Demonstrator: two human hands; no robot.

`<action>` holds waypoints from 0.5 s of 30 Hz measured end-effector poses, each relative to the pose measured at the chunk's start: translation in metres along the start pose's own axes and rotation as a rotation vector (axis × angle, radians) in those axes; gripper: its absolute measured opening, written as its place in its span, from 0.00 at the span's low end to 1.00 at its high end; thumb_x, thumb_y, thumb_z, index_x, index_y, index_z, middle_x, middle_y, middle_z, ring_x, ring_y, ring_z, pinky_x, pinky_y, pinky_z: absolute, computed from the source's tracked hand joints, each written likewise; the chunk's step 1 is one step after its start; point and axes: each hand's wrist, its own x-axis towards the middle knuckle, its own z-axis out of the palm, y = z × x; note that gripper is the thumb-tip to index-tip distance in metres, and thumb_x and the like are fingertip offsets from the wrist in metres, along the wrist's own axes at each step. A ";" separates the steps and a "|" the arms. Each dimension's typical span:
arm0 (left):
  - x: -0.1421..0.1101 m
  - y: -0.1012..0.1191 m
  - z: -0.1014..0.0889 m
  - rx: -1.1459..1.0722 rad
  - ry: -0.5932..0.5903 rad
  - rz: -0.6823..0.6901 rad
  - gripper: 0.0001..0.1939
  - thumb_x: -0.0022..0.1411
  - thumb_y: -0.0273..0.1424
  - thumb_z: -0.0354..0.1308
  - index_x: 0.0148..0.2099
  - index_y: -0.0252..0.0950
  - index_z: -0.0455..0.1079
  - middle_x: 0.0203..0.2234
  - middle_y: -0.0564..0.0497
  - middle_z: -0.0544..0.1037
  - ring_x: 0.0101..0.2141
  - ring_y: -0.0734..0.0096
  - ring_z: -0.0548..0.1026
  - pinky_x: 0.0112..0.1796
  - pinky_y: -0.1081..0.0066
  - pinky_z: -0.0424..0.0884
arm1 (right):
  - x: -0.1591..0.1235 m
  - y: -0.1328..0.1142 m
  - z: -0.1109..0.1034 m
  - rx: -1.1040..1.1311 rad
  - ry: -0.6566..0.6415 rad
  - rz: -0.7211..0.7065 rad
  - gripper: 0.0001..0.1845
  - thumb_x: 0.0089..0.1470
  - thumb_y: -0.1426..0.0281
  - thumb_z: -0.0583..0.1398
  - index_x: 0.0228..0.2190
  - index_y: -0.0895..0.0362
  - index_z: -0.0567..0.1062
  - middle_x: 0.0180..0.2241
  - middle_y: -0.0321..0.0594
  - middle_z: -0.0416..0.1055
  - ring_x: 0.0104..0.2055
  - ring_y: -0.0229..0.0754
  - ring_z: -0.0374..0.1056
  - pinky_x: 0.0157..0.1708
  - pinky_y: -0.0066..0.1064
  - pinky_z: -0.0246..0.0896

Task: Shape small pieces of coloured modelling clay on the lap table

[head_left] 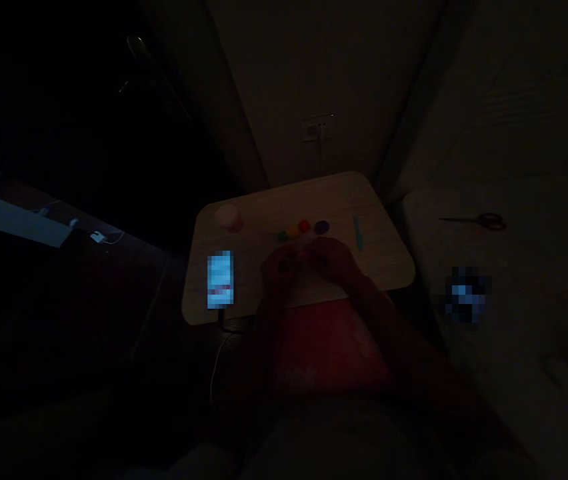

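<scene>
The scene is very dark. My left hand (278, 272) and my right hand (333, 261) meet over the middle of a small wooden lap table (389, 267). Their fingers are curled together around something small and reddish that I cannot make out. Just beyond the hands lies a row of small coloured lumps: green (281, 236), orange (293, 231), red (305, 226) and purple (321, 227). A thin teal stick (358, 232) lies to the right of them.
A lit phone (221, 279) rests on the table's left side with a cable hanging below. A pale round tub (228, 217) stands at the back left. Scissors (484, 220) and a second glowing screen (467, 295) lie on the surface to the right. A wall socket (318, 127) is behind.
</scene>
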 end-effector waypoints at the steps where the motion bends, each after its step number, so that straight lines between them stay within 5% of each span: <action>1: 0.000 0.001 0.000 0.011 -0.001 0.010 0.15 0.58 0.36 0.68 0.47 0.38 0.78 0.40 0.47 0.83 0.40 0.63 0.80 0.45 0.65 0.76 | 0.000 0.000 -0.001 0.005 0.002 0.006 0.13 0.65 0.66 0.57 0.46 0.54 0.80 0.42 0.46 0.79 0.43 0.48 0.73 0.46 0.39 0.67; 15: 0.000 0.003 -0.003 0.064 -0.035 0.038 0.10 0.61 0.37 0.65 0.42 0.38 0.79 0.37 0.48 0.83 0.38 0.65 0.80 0.44 0.66 0.76 | 0.000 0.002 0.001 -0.005 -0.017 0.011 0.13 0.64 0.65 0.58 0.43 0.55 0.80 0.40 0.46 0.78 0.41 0.47 0.73 0.44 0.37 0.66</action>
